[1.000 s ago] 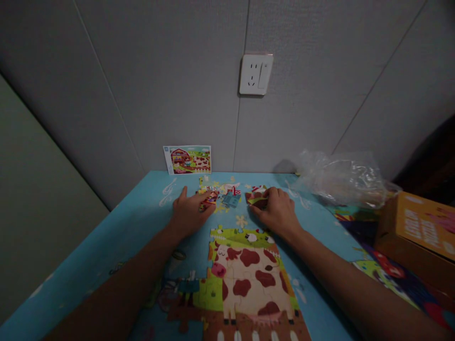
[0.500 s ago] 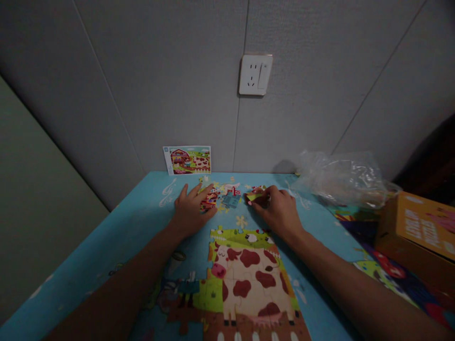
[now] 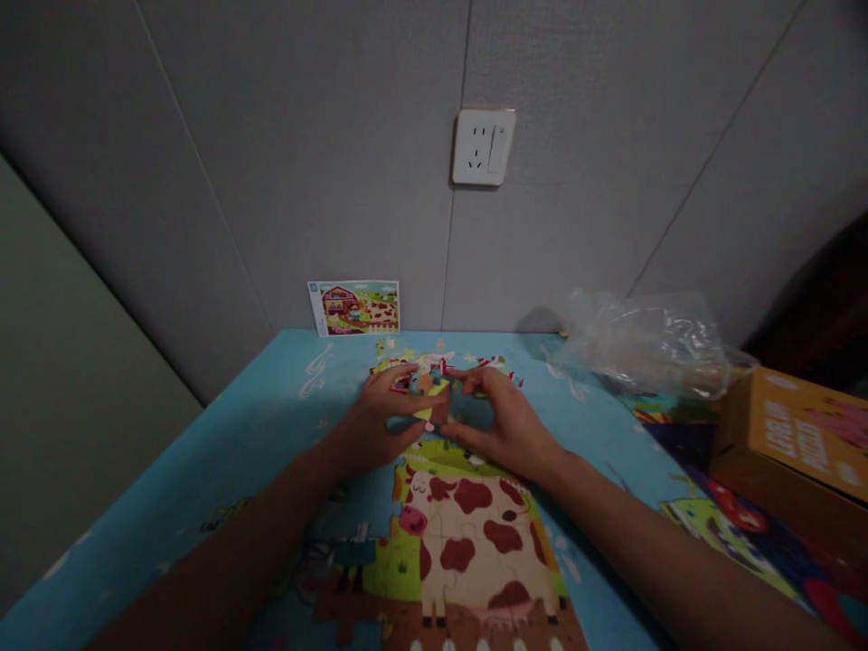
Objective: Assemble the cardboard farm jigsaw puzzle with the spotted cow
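Now fingers point(image 3: 412, 406) touch thin puzzle piece point(image 3: 441, 412).

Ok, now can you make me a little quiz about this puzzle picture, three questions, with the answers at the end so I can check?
1. Which big animal fills most of the joined puzzle?
2. True or false: the picture card stands up against the wall.
3. Fill in the gap: a loose puzzle piece is between the left hand and the ____.

Key
1. A white cow with reddish-brown patches.
2. True.
3. Right hand.
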A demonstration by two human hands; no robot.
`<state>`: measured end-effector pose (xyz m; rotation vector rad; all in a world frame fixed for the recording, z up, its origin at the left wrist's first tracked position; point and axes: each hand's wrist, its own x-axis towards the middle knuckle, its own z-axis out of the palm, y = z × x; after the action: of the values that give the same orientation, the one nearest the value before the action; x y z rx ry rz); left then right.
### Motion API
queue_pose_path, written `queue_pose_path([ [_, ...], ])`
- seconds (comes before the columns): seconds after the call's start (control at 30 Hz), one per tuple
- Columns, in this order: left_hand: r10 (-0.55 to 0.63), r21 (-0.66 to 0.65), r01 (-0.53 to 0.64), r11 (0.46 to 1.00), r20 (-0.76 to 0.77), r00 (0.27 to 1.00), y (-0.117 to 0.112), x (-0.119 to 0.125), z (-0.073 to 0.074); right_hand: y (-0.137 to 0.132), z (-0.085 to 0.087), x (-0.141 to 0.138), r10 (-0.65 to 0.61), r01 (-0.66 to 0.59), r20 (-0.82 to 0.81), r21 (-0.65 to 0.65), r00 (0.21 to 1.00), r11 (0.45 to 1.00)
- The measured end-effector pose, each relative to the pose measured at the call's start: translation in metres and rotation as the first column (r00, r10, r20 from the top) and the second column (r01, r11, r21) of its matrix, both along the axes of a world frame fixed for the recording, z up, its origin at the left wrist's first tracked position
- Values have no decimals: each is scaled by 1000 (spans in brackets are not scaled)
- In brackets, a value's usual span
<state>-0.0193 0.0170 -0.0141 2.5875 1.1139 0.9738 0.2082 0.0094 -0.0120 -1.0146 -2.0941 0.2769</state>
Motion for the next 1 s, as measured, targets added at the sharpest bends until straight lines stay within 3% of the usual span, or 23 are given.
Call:
queue_pose_path([
  [0.13,255,13,-255,967,32,966,4,-3,5,18,-8,14,-343,342,7,41,939,939],
  [0.2,365,-7,-365,931,18,931,9,-6,2,24,-13,21,-444,443,52,38,894,896],
  [0.27,430,-37,-431,902,-14,903,15,-11,-5,28,-17,26,-484,484,116,32,867,874],
  [0.43,458,-62,-463,884,-77,885,25,-21,-26,29,-23,27,-493,506,220,-2,842,863],
  [0.6,528,-70,-545,835,-177,831,25,-19,-24,29,-21,27,-478,494,225,-20,849,869],
  [0.87,482,-18,-489,872,-147,864,22,-17,-21,31,-19,27,-493,505,247,15,834,863],
  [1.0,322,27,-321,947,-131,938,17,-13,-12,31,-18,27,-484,499,245,3,840,867],
])
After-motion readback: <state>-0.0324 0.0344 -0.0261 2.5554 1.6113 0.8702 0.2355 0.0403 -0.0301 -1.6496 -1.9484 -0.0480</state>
